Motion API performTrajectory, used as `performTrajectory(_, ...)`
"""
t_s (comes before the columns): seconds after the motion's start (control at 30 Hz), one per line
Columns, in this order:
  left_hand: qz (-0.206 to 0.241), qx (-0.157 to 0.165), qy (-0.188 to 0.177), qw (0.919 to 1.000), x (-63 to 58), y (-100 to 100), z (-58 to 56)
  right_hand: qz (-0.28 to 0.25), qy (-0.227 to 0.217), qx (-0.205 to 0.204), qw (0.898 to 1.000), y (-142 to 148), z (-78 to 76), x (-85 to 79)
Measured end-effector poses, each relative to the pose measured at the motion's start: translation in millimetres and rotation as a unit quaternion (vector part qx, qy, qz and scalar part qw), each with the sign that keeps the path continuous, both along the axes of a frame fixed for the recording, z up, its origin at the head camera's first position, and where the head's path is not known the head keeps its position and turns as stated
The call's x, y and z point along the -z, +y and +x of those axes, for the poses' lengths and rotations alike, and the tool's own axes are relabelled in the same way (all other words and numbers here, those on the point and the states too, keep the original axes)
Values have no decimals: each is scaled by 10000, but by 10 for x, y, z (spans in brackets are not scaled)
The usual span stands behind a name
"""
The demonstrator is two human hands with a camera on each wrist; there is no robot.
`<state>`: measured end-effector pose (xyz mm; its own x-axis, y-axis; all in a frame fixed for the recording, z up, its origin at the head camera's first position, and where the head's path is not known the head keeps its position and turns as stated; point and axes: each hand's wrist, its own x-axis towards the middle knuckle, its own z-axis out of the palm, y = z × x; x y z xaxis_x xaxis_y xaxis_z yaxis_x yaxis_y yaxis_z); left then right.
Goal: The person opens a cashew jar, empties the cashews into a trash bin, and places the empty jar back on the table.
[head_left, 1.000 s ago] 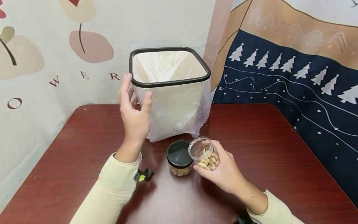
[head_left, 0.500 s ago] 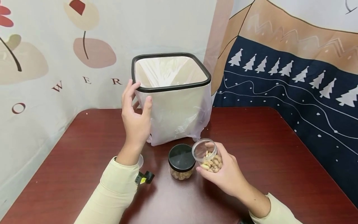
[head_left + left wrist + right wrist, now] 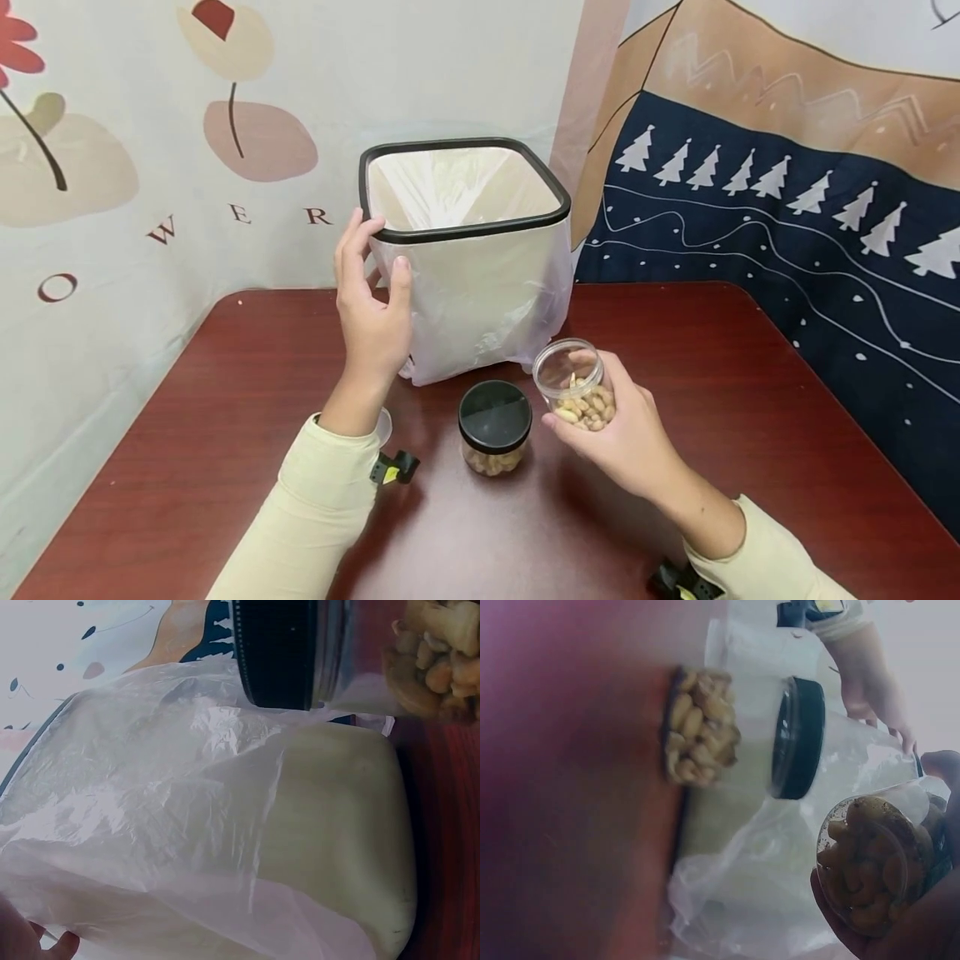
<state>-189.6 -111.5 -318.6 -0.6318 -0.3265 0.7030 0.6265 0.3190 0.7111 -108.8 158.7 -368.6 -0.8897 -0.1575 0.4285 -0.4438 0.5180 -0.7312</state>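
A lidless clear plastic jar with nuts in its lower half is gripped in my right hand, tilted with its mouth toward the left. To its left a second jar of nuts stands upright on the table, black lid on. Behind them is a trash bin with a black rim and a thin translucent bag over it. My left hand is at the bin's front left corner. Its fingertips touch the rim and the thumb lies along the front side. In the right wrist view, the held jar shows its nut-filled base.
A small round clear item lies on the table, partly hidden by the left wrist. The dark red table ends at the back against printed cloth hangings. The bin stands close to that back edge.
My right hand has moved the open jar a little right and up, away from the lidded jar. The left fingertips have come over the bin's rim. The head view has shifted slightly.
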Motion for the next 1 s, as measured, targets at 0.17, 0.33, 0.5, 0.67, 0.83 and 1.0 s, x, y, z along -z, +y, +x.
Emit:
performTrajectory(0.17, -120, -85, 39, 9999, 8, 6, -12, 41, 33, -36, 10000, 12, -81, -135)
performTrajectory(0.33, -194, -90, 91, 9997, 17, 12, -13, 198, 95, -34, 9998, 38, -114, -241)
performTrajectory(0.5, -304, -142, 145, 9993, 28, 15, -10, 286, 193, -98, 9994, 55, -160, -326)
performTrajectory(0.67, -318, -167, 154, 9992, 26, 20, -8, 429, 261, -28, 9987, 67, -203, -402)
performTrajectory(0.83, -326, -179, 244, 9990, 35, 25, -21, 535, 413, 73, 9977, 79, -261, -495)
performTrajectory(1.0, -315, -157, 276, 9990, 45, 23, -31, 670, 636, 129, 9956, 118, -331, -639)
